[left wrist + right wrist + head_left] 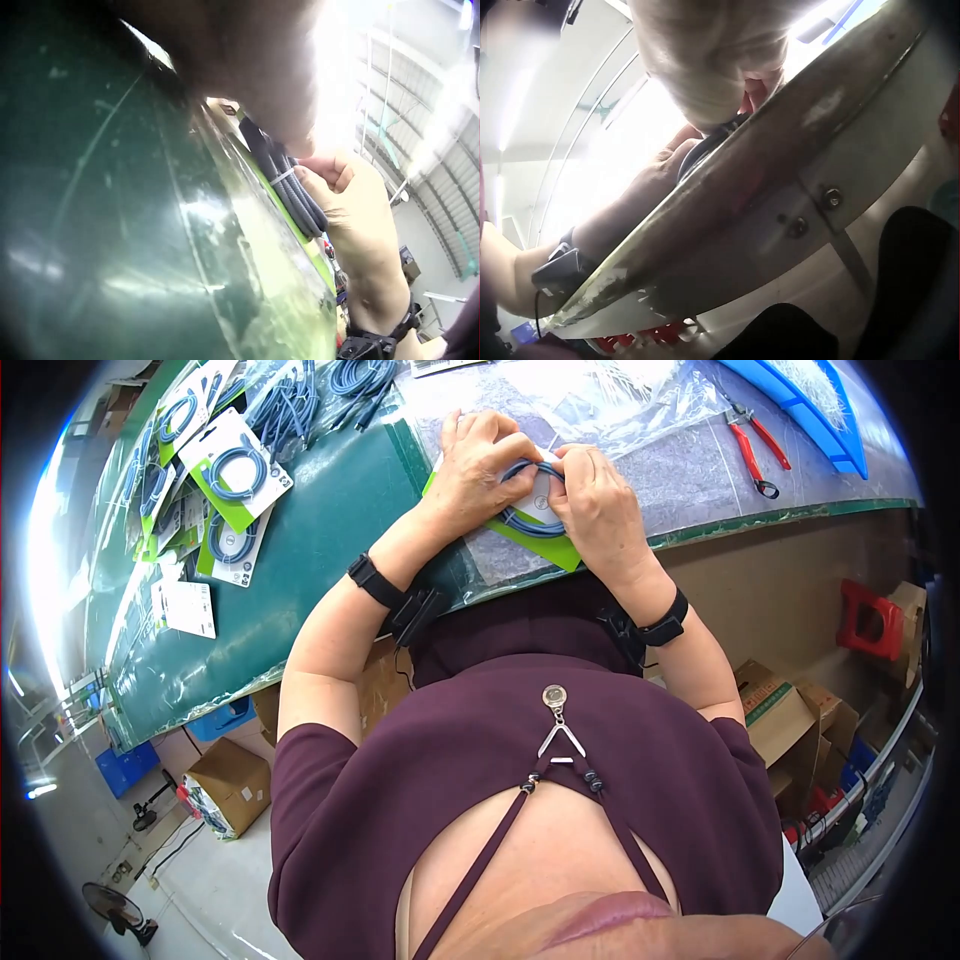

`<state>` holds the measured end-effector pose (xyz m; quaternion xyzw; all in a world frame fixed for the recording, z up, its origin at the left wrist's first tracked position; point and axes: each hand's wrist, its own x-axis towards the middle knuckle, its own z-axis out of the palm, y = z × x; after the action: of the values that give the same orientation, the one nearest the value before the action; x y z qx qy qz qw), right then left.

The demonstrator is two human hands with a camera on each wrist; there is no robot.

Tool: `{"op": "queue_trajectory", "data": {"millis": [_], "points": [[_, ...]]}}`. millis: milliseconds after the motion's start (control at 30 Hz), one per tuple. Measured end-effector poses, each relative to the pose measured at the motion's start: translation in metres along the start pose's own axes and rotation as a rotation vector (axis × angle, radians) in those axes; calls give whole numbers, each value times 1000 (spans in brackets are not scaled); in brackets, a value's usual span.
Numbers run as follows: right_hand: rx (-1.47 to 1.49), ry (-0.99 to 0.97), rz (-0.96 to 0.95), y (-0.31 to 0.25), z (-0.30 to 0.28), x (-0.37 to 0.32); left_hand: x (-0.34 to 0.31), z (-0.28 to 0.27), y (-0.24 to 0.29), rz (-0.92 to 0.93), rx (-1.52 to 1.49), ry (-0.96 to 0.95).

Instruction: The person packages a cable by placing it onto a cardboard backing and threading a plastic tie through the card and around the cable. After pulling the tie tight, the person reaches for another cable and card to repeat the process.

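Observation:
A coil of blue-grey cable lies on a white and green packaging card at the front edge of the table. From the left, my left hand holds the coil, its fingers curled over the upper left side and its thumb on the loop. My right hand pinches the coil's upper right side with thumb and forefinger. A thin white tie circles the cable strands in the left wrist view, close to the right thumb. In the right wrist view the table edge hides most of the coil.
Several carded cables lie in a pile at the left, with loose cable bundles behind. Clear plastic bags spread across the back. Red-handled pliers and a blue tray are at the right.

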<state>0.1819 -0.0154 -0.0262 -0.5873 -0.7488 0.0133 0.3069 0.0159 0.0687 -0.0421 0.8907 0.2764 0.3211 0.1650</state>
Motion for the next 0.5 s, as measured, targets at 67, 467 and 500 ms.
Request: {"op": "queue_trajectory", "data": {"millis": [67, 467, 500], "points": [[47, 6, -5, 1, -2, 1, -4, -2, 1, -9, -39, -13], [758, -256, -230, 30, -31, 22, 3, -49, 29, 55, -200, -63], [760, -261, -236, 29, -30, 23, 5, -50, 27, 49, -213, -88]]}}
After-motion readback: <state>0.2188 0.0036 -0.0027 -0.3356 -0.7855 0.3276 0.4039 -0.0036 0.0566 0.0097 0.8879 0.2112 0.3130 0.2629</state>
